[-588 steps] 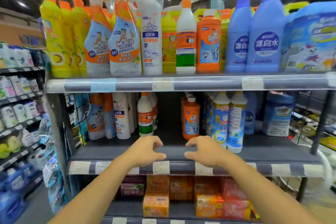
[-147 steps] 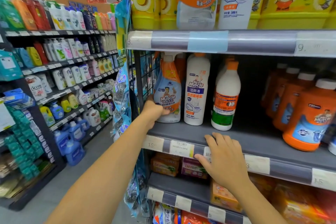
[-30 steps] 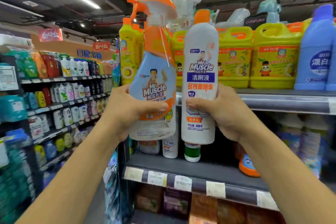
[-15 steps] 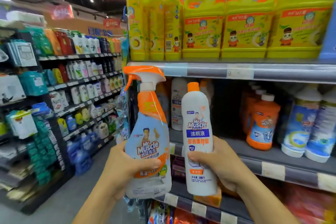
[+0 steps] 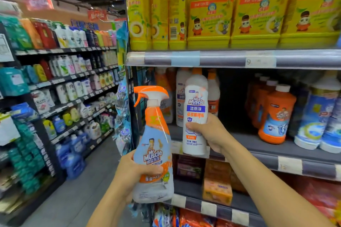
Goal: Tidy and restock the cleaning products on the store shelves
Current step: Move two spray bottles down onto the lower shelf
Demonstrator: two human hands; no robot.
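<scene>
Filling the top shelf at one o'clock stand yellow jugs. At six o'clock the left hand grips a Mr Muscle spray bottle; at its one o'clock the right hand grips a smaller white Mr Muscle bottle before the middle shelf. A price tag above reads "9".

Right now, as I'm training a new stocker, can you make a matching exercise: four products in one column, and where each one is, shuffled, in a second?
Things
1. nearest spray bottle
2. nearest white bottle
3. yellow jugs
4. white-capped orange bottle

Places
A. standing on the middle shelf
B. held in the left hand
C. lined up on the top shelf
D. held in the right hand

Pairs: 1-B, 2-D, 3-C, 4-A
</scene>
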